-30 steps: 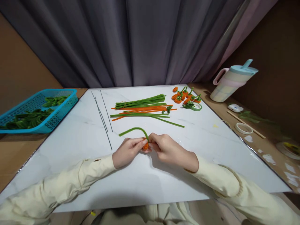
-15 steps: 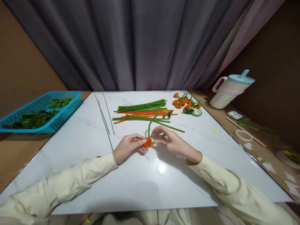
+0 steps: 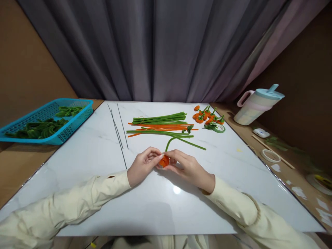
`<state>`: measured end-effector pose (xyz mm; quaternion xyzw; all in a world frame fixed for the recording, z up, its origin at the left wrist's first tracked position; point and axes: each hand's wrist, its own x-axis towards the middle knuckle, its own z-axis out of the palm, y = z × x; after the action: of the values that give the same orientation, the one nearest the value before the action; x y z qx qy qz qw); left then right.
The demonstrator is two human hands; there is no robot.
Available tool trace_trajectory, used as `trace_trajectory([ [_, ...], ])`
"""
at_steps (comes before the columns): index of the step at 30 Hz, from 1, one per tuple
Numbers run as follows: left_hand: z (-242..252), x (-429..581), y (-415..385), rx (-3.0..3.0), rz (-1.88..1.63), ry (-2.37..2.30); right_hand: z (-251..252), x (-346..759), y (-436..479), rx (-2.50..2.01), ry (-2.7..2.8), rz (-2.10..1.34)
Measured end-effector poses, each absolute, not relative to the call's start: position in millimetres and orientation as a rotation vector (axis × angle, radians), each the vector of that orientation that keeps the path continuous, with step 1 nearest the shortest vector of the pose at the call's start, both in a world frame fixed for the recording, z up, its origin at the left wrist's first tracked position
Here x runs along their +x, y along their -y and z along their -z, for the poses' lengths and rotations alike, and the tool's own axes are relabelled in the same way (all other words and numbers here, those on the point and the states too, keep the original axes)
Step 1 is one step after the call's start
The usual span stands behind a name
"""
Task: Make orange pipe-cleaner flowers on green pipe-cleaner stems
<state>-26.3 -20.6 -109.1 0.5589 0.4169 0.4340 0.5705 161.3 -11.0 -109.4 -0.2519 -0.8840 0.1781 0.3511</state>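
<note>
Between my two hands is an orange pipe-cleaner flower (image 3: 164, 161), its round head facing me. My left hand (image 3: 145, 163) pinches it from the left with thumb and fingers. From the other side, my right hand (image 3: 187, 167) has its fingers closed on the flower's right edge. A green pipe cleaner (image 3: 171, 139) rises behind the flower and curves over to the right. Farther back lie a bundle of green pipe cleaners (image 3: 158, 118), orange pipe cleaners (image 3: 168, 127) and a small curled green piece (image 3: 189, 129).
Finished orange flowers (image 3: 204, 116) lie at back right beside green tape (image 3: 219, 128). Thin dark wires (image 3: 116, 128) lie at left. A blue basket (image 3: 59, 138) holds green leaf shapes. At right stand a tumbler (image 3: 256, 105), a white tape roll (image 3: 270, 156) and a wooden stick (image 3: 285, 161).
My right hand has moved left and closed on the flower. The flower's face has turned toward me, and the green pipe cleaner now bends over to the right. The view has shifted slightly.
</note>
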Motion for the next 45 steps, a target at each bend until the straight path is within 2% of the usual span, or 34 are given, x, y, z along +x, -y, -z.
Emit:
trace_trajectory([
  [5,111.4,-27.3,22.0,1.307,-0.981,-0.947,106.5,158.3,16.6,-0.679,2.353,-0.324],
  [13,110.7,-29.1,21.0,1.278,-0.952,-0.928,109.6,161.5,10.9,-0.639,2.327,-0.341],
  [20,109.4,-30.9,14.5,1.193,-0.934,-0.993,104.3,161.5,8.0,-0.678,2.321,-0.018],
  [26,108.9,-29.2,16.1,1.23,-0.89,-1.048,109.5,157.3,9.5,-0.669,2.381,0.035],
  [38,113.1,-31.3,6.6,0.881,-0.762,-0.894,108.8,156.8,6.6,-0.65,2.336,-0.11],
  [45,113.2,-38.3,-3.6,0.949,-0.538,-0.685,107.9,159.8,6.1,-0.639,2.221,-0.424],
])
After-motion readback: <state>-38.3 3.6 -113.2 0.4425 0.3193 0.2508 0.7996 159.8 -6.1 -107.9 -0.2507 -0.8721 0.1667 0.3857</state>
